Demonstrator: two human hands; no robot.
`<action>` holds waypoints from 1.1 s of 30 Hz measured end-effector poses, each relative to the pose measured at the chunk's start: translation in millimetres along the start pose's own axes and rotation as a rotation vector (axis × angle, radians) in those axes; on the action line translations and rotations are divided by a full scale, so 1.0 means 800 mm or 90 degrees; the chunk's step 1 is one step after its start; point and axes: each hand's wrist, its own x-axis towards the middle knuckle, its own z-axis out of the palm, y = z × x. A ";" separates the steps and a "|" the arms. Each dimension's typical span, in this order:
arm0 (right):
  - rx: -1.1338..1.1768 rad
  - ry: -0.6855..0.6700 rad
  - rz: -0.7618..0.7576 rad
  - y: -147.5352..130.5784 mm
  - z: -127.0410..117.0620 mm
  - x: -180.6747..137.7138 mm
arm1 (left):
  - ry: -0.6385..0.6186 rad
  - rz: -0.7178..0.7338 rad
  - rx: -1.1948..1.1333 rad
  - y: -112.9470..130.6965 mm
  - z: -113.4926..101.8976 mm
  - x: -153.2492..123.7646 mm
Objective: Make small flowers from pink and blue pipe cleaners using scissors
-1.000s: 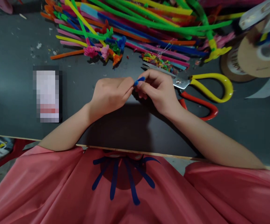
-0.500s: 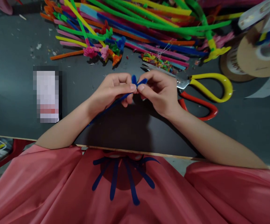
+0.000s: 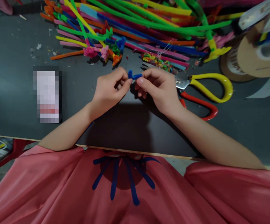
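Observation:
Over the dark table [image 3: 13, 93], my left hand [image 3: 109, 90] and my right hand [image 3: 159, 88] meet fingertip to fingertip. Both pinch a blue pipe cleaner [image 3: 133, 75], whose bent tip sticks up between thumbs and forefingers. The rest of the stem is hidden under my left hand and forearm. Several loose blue pipe cleaner pieces [image 3: 123, 180] lie on my pink lap below the table edge.
Scissors with yellow and red handles [image 3: 207, 90] lie just right of my right hand. A heap of coloured pipe cleaners [image 3: 137, 25] and small finished flowers [image 3: 104, 51] fills the far side. Ribbon spools [image 3: 258, 53] stand at the far right; a white blurred card [image 3: 47, 95] lies left.
The blue tip has been bent and twisted between my fingers. My hands shifted slightly away from me, and the stem seen under my left wrist half a second ago is now hidden.

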 end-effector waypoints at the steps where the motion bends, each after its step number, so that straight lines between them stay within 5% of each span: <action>1: 0.024 0.005 0.010 0.000 0.001 0.000 | 0.011 0.035 0.064 -0.002 0.001 -0.001; 9: 0.078 0.042 0.040 0.002 0.007 -0.005 | 0.044 0.277 0.354 -0.005 0.004 -0.007; 16: 0.049 0.061 0.034 0.000 0.010 -0.008 | 0.023 0.295 0.376 -0.002 0.003 -0.009; 20: 0.015 0.067 0.026 -0.002 0.011 -0.009 | -0.019 0.196 0.207 0.005 0.002 -0.007; 26: -0.009 0.042 -0.037 0.001 0.006 -0.009 | -0.201 -0.197 -0.317 0.015 -0.004 0.005; 33: 0.015 0.011 -0.030 0.005 0.001 -0.003 | -0.152 -0.199 -0.336 0.012 0.003 0.002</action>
